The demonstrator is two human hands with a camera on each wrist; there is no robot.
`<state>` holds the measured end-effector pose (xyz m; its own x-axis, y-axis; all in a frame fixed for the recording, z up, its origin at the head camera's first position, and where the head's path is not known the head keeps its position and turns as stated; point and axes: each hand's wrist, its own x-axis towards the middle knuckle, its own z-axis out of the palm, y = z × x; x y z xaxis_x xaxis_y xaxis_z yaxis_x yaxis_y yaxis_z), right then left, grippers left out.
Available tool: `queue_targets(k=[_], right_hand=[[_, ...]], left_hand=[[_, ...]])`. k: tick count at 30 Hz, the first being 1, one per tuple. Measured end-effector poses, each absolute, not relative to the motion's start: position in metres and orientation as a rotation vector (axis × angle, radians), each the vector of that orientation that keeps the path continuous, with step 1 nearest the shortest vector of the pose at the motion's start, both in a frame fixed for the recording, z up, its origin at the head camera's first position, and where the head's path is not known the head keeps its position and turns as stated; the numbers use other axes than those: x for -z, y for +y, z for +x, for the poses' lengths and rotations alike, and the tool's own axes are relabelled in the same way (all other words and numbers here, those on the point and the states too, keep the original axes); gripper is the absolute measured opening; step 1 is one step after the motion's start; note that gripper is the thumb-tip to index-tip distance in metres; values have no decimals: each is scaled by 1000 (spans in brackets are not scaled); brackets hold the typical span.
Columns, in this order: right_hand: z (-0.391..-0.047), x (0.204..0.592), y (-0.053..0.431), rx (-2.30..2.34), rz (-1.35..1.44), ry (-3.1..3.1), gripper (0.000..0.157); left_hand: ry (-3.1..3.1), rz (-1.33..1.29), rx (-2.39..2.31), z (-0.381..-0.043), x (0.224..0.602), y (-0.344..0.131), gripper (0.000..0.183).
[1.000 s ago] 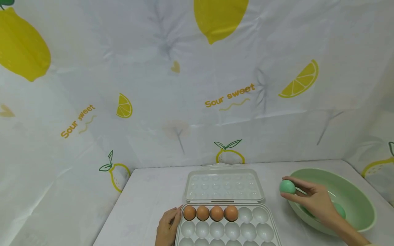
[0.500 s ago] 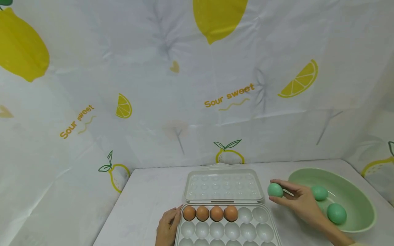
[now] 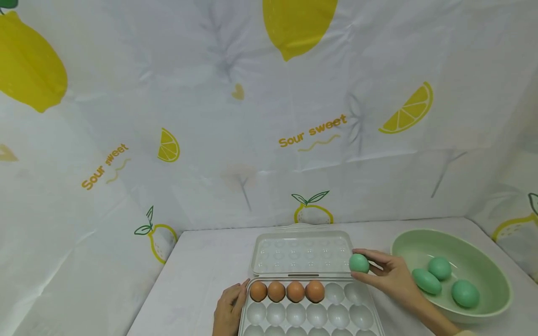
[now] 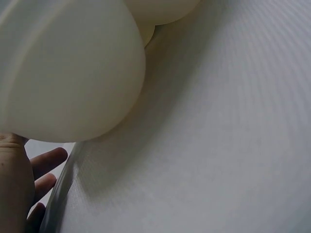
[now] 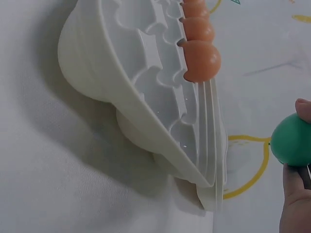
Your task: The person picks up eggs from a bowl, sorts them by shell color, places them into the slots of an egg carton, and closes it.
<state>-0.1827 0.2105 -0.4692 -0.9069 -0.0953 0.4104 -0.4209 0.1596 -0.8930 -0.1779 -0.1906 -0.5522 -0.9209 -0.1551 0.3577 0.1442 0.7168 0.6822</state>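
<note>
My right hand [image 3: 392, 275] pinches a green egg [image 3: 359, 263] between thumb and fingertips, up over the hinge side of the egg tray [image 3: 287, 278]. In the right wrist view that same green egg [image 5: 292, 141] shows at the right edge, fingers above and below it. Several brown eggs [image 3: 296, 291] sit side by side in the tray's back row, from its left end; the two cups at the right of that row hold nothing. My left hand [image 3: 229, 309] rests against the tray's left side. The left wrist view shows its fingers [image 4: 48, 161] extended beneath the tray's pale rounded underside [image 4: 73, 73].
At the right stands a large light-green bowl [image 3: 500, 280] with three green eggs [image 3: 465, 293] in it. The tray's clear lid [image 3: 303, 254] lies folded back toward the lemon-print backdrop [image 3: 235, 154]. A white cloth [image 3: 189, 275] covers the table.
My right hand has carried the green egg leftward, from over the bowl's rim to the tray's right back corner. The eggs in the bowl have come into view. My left hand stays put.
</note>
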Motion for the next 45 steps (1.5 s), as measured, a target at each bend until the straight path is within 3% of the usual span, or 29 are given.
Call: queue_targets(k=[34,45], right_hand=[[-181,478,122,-2041,671,-2095,45],[-178,485,87,-2164,841,-1993,46]], left_hand=[[-2534,-50,1048,-179,554,-192,23],[-2535,-62,1055,-178,552,-194,24]])
